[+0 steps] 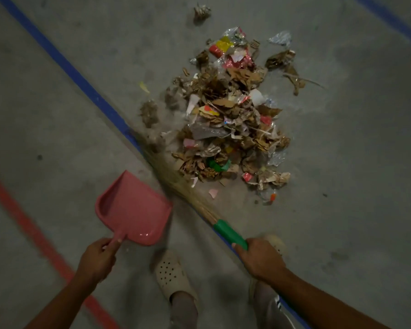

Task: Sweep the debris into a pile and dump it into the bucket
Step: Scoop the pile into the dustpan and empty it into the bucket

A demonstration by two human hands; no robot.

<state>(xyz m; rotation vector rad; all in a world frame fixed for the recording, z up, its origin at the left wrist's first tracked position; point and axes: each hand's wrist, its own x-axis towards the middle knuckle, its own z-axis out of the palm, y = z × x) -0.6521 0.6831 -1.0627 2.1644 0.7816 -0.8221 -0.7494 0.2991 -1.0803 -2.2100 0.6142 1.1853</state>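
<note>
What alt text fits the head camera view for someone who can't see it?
A person stands on a grey floor, the left hand gripping a pink dustpan and the right hand a green-handled broom whose bristles blur beside a pile of cardboard scraps and wrappers. A blue line and a red line cross the floor; no bucket shows.

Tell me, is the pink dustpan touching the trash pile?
Apart. The head view shows bare floor and the broom lying between the dustpan and the trash pile.

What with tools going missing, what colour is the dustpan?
Pink, seen best in the head view: the dustpan, held by the left hand.
</note>
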